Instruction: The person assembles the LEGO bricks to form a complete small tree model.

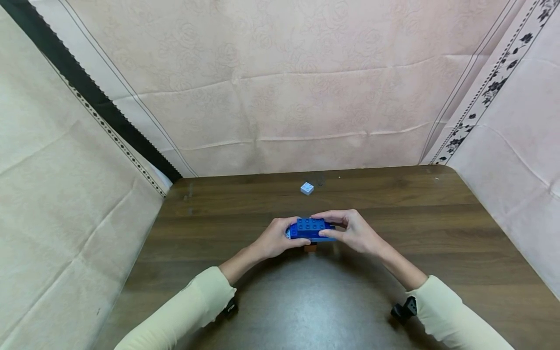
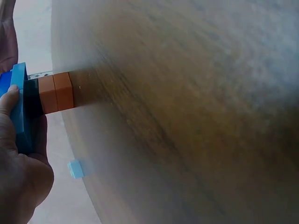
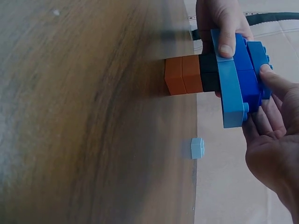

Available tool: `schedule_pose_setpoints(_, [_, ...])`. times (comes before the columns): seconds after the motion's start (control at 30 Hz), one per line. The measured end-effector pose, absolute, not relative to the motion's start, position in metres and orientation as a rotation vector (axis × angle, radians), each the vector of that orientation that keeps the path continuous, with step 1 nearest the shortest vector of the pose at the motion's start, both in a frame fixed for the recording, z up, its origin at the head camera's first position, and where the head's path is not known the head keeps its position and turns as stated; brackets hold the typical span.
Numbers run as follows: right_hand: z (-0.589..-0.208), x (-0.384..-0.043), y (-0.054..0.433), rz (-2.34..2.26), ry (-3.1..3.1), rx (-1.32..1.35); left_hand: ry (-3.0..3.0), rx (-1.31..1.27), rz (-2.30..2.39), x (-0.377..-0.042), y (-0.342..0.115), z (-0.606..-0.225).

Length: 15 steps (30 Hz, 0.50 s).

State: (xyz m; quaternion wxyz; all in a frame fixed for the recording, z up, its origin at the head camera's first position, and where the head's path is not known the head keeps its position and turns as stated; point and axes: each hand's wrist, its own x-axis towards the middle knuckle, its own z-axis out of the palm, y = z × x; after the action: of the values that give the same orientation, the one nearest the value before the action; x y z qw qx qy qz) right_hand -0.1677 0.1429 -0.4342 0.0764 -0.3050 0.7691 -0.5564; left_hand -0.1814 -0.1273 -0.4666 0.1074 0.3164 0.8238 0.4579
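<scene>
A stack of toy building bricks stands on the table between both hands. Brown bricks form its base, with a black layer over them. Above that runs a wider light blue layer, then dark blue bricks, topped by a medium blue brick. My left hand grips the left end of the wide layers, its thumb along the near side. My right hand pinches the top blue brick at its right part, thumb near and fingers behind.
One loose pale blue brick lies on the table beyond the stack, close to the far edge. The brown wooden table is bounded by hanging patterned cloth at the back and both sides.
</scene>
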Motion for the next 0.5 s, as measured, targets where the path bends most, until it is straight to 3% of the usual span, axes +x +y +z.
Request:
schedule_pose_setpoints(0.27, [-0.437,-0.169,0.142,-1.672,2.294,-0.893,2.464,0.962,1.381,-0.179,-0.135,-0.460])
schedule_pose_setpoints(0.5, [-0.436,-0.169,0.144,-1.667,2.309,-0.896,2.459,1.137,1.610,-0.176,-0.136,-0.442])
